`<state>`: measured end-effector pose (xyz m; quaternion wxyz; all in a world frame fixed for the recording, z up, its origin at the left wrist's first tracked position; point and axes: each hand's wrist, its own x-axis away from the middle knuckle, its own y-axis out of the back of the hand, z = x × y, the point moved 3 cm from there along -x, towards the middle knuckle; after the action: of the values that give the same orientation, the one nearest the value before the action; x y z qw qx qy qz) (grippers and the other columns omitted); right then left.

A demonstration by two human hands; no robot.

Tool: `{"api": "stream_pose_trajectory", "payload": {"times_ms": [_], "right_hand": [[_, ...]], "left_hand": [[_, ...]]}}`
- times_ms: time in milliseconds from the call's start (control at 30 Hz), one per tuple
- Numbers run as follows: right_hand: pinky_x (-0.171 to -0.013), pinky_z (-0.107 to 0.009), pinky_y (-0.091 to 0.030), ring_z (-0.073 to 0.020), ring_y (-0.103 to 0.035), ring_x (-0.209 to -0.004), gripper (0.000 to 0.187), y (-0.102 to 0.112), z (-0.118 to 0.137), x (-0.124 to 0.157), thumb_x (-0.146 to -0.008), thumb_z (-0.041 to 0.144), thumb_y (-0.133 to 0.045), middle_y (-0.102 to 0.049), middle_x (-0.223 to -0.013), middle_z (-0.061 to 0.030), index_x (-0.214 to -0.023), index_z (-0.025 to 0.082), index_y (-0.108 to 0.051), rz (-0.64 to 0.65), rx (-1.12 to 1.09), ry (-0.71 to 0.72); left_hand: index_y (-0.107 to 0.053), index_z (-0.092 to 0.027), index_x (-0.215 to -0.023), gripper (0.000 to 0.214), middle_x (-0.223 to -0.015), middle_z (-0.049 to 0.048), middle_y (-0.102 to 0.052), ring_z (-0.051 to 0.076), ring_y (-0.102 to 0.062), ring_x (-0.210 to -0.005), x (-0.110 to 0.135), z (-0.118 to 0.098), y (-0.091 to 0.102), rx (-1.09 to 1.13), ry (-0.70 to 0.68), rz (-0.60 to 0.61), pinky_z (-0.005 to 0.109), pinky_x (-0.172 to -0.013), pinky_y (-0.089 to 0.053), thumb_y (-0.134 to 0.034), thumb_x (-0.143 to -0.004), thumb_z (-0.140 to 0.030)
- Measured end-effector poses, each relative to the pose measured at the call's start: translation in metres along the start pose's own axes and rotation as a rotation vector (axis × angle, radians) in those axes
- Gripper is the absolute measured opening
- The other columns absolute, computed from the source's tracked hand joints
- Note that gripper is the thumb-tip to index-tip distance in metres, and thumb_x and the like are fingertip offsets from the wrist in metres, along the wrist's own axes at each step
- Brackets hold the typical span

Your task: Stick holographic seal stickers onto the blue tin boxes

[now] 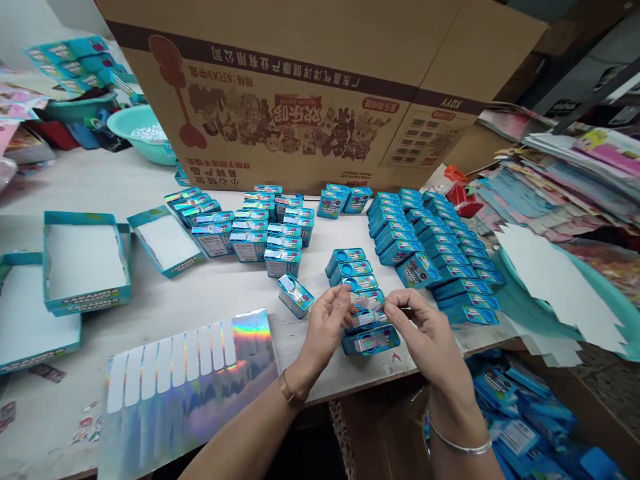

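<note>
Pinching a shiny strip (367,301) between closed thumb and fingertips at either end, the left hand (324,325) and right hand (425,333) are poised over a short row of blue Caramelo tins (350,269) near the table edge. White gaps in the holographic sticker sheet (240,393) indicate strips already removed. Tins in the cluster (249,248) beyond the sheet show glossy tops and are probably finished; the larger block (457,270) opposite, with no clear strips, probably remains. Nearby display trays (87,293) stand unfilled.
</note>
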<state>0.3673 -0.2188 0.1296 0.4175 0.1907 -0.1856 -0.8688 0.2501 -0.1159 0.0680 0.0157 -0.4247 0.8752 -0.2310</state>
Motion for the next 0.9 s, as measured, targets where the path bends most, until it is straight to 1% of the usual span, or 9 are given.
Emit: {"api": "stream_pose_trajectory", "payload": {"times_ms": [67, 133, 267, 400, 533, 667, 767, 833, 900], "right_hand": [[-0.067, -0.027, -0.046, -0.0163, -0.055, -0.074, 0.023, 0.001, 0.0, -0.002, -0.091, 0.039, -0.059, -0.058, -0.078, -0.0009, -0.077, 0.021, -0.061, 0.03, 0.025, 0.006], [-0.067, -0.028, -0.045, -0.0171, -0.056, -0.075, 0.023, 0.0, -0.002, -0.004, -0.092, 0.039, -0.056, -0.059, -0.079, -0.0012, -0.077, 0.022, -0.061, 0.043, 0.096, 0.009], [-0.073, -0.032, -0.042, -0.021, -0.056, -0.082, 0.022, -0.007, -0.011, -0.015, -0.092, 0.035, -0.05, -0.06, -0.081, -0.0032, -0.076, 0.023, -0.057, -0.006, 0.402, 0.073], [-0.081, -0.037, -0.042, -0.0244, -0.057, -0.09, 0.02, -0.017, -0.022, -0.025, -0.092, 0.03, -0.047, -0.062, -0.087, -0.0062, -0.075, 0.023, -0.055, -0.015, 0.611, 0.156], [-0.081, -0.037, -0.044, -0.0252, -0.058, -0.095, 0.019, -0.025, -0.03, -0.03, -0.092, 0.028, -0.048, -0.062, -0.097, -0.008, -0.075, 0.023, -0.055, 0.016, 0.646, 0.169], [-0.079, -0.036, -0.046, -0.0239, -0.06, -0.092, 0.017, -0.029, -0.04, -0.031, -0.091, 0.028, -0.046, -0.059, -0.1, -0.008, -0.076, 0.024, -0.053, 0.03, 0.589, 0.139], [-0.082, -0.038, -0.048, -0.0241, -0.059, -0.093, 0.008, -0.03, -0.043, -0.03, -0.089, 0.028, -0.048, -0.058, -0.099, -0.0074, -0.088, 0.023, -0.055, -0.002, 0.485, 0.128], [-0.083, -0.039, -0.049, -0.0246, -0.059, -0.095, 0.016, -0.029, -0.045, -0.03, -0.087, 0.028, -0.05, -0.057, -0.105, -0.0083, -0.101, 0.023, -0.054, -0.04, 0.448, 0.113], [-0.084, -0.041, -0.05, -0.0253, -0.059, -0.098, 0.022, -0.03, -0.046, -0.03, -0.086, 0.027, -0.049, -0.056, -0.11, -0.0097, -0.108, 0.023, -0.052, -0.052, 0.441, 0.115]], "left_hand": [[-0.065, -0.015, -0.085, 0.05, -0.064, -0.0003, -0.06, 0.011, -0.052, -0.057, -0.002, 0.0, -0.002, -0.027, -0.012, 0.027, 0.024, -0.056, -0.042, -0.069, -0.076, -0.064], [-0.062, -0.016, -0.071, 0.04, -0.059, -0.002, -0.055, 0.011, -0.049, -0.056, -0.002, 0.001, -0.002, -0.077, -0.062, -0.008, 0.023, -0.055, -0.04, -0.07, -0.078, -0.055], [-0.06, -0.017, -0.065, 0.033, -0.059, -0.0022, -0.054, 0.011, -0.046, -0.057, -0.004, 0.008, -0.001, -0.19, -0.132, -0.147, 0.024, -0.055, -0.038, -0.065, -0.081, -0.045], [-0.058, -0.018, -0.061, 0.033, -0.058, -0.0024, -0.053, 0.012, -0.046, -0.057, -0.006, 0.017, 0.002, -0.223, -0.122, -0.205, 0.024, -0.057, -0.039, -0.063, -0.081, -0.044], [-0.056, -0.019, -0.06, 0.033, -0.057, -0.003, -0.052, 0.011, -0.045, -0.056, -0.009, 0.027, 0.004, -0.201, -0.092, -0.246, 0.024, -0.057, -0.039, -0.063, -0.079, -0.045], [-0.057, -0.019, -0.062, 0.036, -0.058, -0.0029, -0.051, 0.012, -0.045, -0.058, -0.01, 0.039, 0.002, -0.149, -0.05, -0.258, 0.023, -0.056, -0.038, -0.064, -0.077, -0.051], [-0.056, -0.019, -0.064, 0.039, -0.06, -0.0033, -0.051, 0.011, -0.044, -0.058, -0.009, 0.045, 0.001, -0.119, -0.036, -0.255, 0.022, -0.054, -0.037, -0.064, -0.078, -0.055], [-0.056, -0.018, -0.068, 0.039, -0.061, -0.004, -0.05, 0.01, -0.042, -0.056, -0.011, 0.049, 0.001, -0.094, -0.023, -0.25, 0.022, -0.053, -0.036, -0.064, -0.079, -0.055], [-0.056, -0.018, -0.075, 0.035, -0.063, -0.0045, -0.051, 0.009, -0.042, -0.054, -0.014, 0.057, 0.002, -0.055, 0.014, -0.258, 0.021, -0.052, -0.035, -0.064, -0.08, -0.051]]}}
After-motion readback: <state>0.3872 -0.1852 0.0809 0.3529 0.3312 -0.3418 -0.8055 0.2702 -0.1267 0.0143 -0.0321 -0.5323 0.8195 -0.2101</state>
